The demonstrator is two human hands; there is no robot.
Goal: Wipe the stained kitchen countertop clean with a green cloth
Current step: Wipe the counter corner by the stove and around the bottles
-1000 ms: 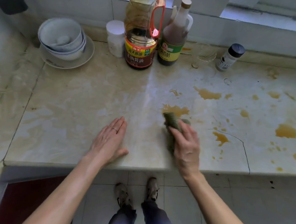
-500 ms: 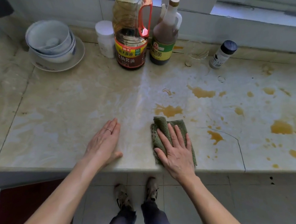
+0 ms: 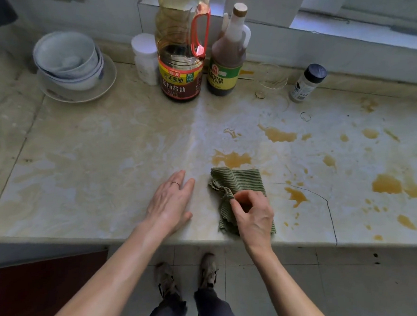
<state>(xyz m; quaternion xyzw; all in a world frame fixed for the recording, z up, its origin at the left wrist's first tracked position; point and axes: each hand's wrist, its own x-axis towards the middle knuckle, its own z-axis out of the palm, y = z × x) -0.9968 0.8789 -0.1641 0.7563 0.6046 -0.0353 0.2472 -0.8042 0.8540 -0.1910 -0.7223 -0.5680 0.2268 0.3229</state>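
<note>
A ribbed green cloth [image 3: 238,183] lies near the front edge of the pale marble countertop [image 3: 99,149]. My right hand [image 3: 253,213] sits on its near half, fingers and thumb curled and pinching a bunched fold at the cloth's left side. My left hand [image 3: 168,203] rests flat on the counter just left of the cloth, fingers straight, a ring on one finger. Brown sauce stains spread to the right: one puddle [image 3: 232,158] right behind the cloth, another [image 3: 296,196] to its right, larger ones [image 3: 387,183] farther right.
At the back stand a large soy sauce bottle [image 3: 181,61], a vinegar bottle [image 3: 228,59], a white jar [image 3: 145,59], a small dark-capped shaker [image 3: 306,83] and stacked bowls on a plate [image 3: 72,66]. A crack [image 3: 327,204] runs through the counter. My feet [image 3: 187,274] stand on the tiled floor below.
My right hand went from pressing flat on the spread cloth to curling and pinching a fold at its left side. My left hand stayed flat on the counter.
</note>
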